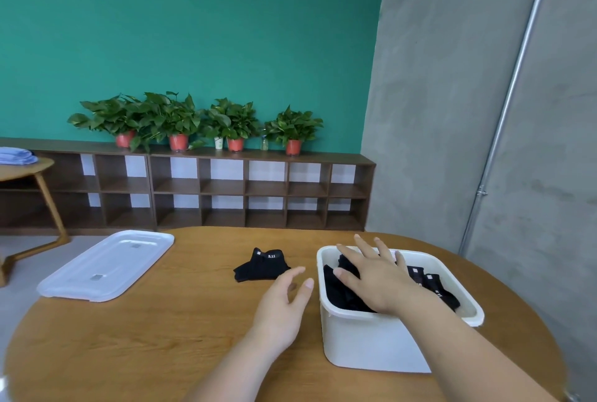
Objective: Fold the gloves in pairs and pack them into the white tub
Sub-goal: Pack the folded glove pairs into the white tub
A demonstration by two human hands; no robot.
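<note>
The white tub (381, 340) stands on the right of the round wooden table (161, 343). Several black folded gloves (444, 293) lie inside it. My right hand (374, 275) is spread flat over the tub, fingers straight, pressing down on the gloves at its left side. One black folded pair of gloves (262, 266) with a white label lies on the table left of the tub. My left hand (284, 308) hovers just in front of that pair, fingers relaxed and holding nothing.
The tub's white lid (106, 264) lies upside down at the table's far left. Behind the table runs a low brown shelf unit (223, 190) with potted plants (200, 123). A small side table (29, 172) with blue cloth stands at left.
</note>
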